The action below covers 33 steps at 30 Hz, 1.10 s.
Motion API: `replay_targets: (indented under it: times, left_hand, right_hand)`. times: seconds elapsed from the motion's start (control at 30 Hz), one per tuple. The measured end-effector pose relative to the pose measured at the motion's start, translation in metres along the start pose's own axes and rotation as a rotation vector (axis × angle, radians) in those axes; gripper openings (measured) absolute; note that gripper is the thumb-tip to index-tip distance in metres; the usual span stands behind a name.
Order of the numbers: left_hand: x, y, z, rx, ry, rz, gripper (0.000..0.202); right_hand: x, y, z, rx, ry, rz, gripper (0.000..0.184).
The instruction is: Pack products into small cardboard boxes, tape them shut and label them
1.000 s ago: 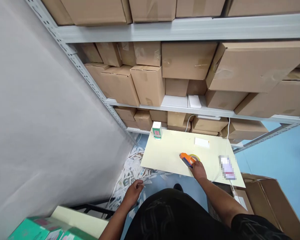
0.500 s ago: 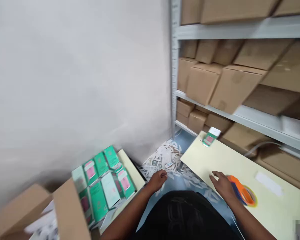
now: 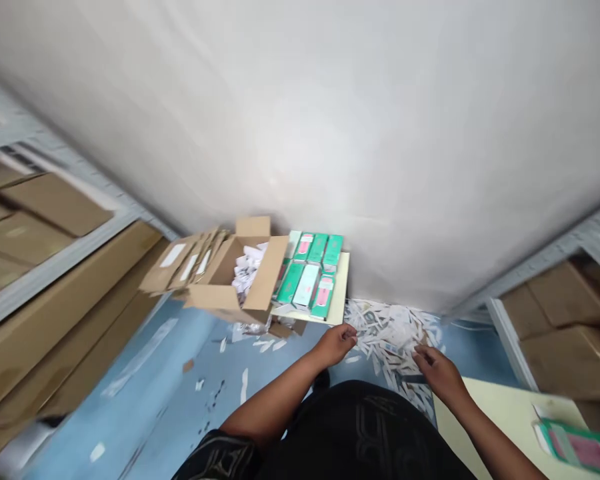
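Loosely curled and seemingly empty, the left hand (image 3: 336, 345) hangs near the far green cartons (image 3: 291, 283); the right hand (image 3: 441, 375), half-open, seemingly empty, hangs left of a lone carton (image 3: 583, 449). Probably between grasps; lifting any calls for wider fingers.

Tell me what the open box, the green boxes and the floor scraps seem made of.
The open box: probably cardboard, matt brown, with stiff folded flaps.
The green boxes: likely thin printed card, smooth, with crisp edges; gloss is hard to judge.
The floor scraps: perhaps paper, pale thin strips; blur leaves plastic possible.
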<state>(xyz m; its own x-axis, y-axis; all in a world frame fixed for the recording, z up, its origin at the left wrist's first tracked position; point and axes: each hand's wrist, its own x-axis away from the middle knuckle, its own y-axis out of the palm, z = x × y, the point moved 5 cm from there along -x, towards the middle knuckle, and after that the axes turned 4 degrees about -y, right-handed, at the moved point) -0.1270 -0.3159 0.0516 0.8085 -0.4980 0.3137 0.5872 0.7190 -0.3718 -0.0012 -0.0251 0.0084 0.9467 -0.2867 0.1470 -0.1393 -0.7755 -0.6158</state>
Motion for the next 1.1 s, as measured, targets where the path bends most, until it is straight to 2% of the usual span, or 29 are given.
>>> replay_targets:
  times: [0.1,0.2,0.3,0.37,0.43,0.5,0.6,0.67,0.7,0.77,0.83,0.87,0.97,1.1]
  left_hand:
    - [0.023,-0.039,-0.003,0.056,-0.023,0.141,0.029]
    - [0.045,-0.087,-0.011,0.109,-0.022,0.293,0.029]
    - [0.068,-0.143,-0.025,0.135,0.009,0.426,0.030]
    - [0.082,-0.188,-0.037,0.105,0.024,0.511,0.029]
    - [0.096,-0.243,-0.050,0.034,0.031,0.607,0.027]
    - [0.107,-0.312,-0.065,-0.078,0.033,0.721,0.026]
    - [0.116,-0.432,-0.097,-0.301,-0.043,0.918,0.026]
    - [0.115,-0.511,-0.129,-0.435,-0.180,0.980,0.029]
    - [0.114,-0.547,-0.148,-0.513,-0.275,0.975,0.033]
    - [0.108,-0.608,-0.190,-0.663,-0.468,0.888,0.053]
    - [0.105,-0.653,-0.235,-0.740,-0.654,0.769,0.076]
    - [0.103,-0.670,-0.255,-0.752,-0.705,0.713,0.084]
    - [0.091,-0.697,-0.303,-0.762,-0.704,0.540,0.095]
    - [0.072,-0.705,-0.338,-0.776,-0.620,0.358,0.100]
  right_hand:
    - [-0.025,0.027,-0.035,0.027,-0.122,-0.128,0.044]
    - [-0.043,0.061,-0.076,0.017,-0.230,-0.238,0.044]
    - [-0.058,0.094,-0.118,0.018,-0.301,-0.299,0.043]
    - [-0.068,0.117,-0.144,0.026,-0.322,-0.323,0.044]
    - [-0.078,0.141,-0.170,0.027,-0.329,-0.337,0.044]
    - [-0.086,0.165,-0.193,0.028,-0.328,-0.332,0.045]
    - [-0.095,0.203,-0.224,0.035,-0.301,-0.305,0.046]
    - [-0.100,0.226,-0.242,0.050,-0.271,-0.280,0.046]
    - [-0.101,0.237,-0.250,0.059,-0.259,-0.263,0.046]
    - [-0.104,0.255,-0.263,0.088,-0.235,-0.232,0.045]
    - [-0.106,0.269,-0.274,0.120,-0.217,-0.220,0.043]
    - [-0.107,0.275,-0.278,0.136,-0.210,-0.225,0.042]
    - [-0.108,0.288,-0.288,0.179,-0.196,-0.245,0.040]
    - [-0.111,0.298,-0.296,0.219,-0.172,-0.253,0.039]
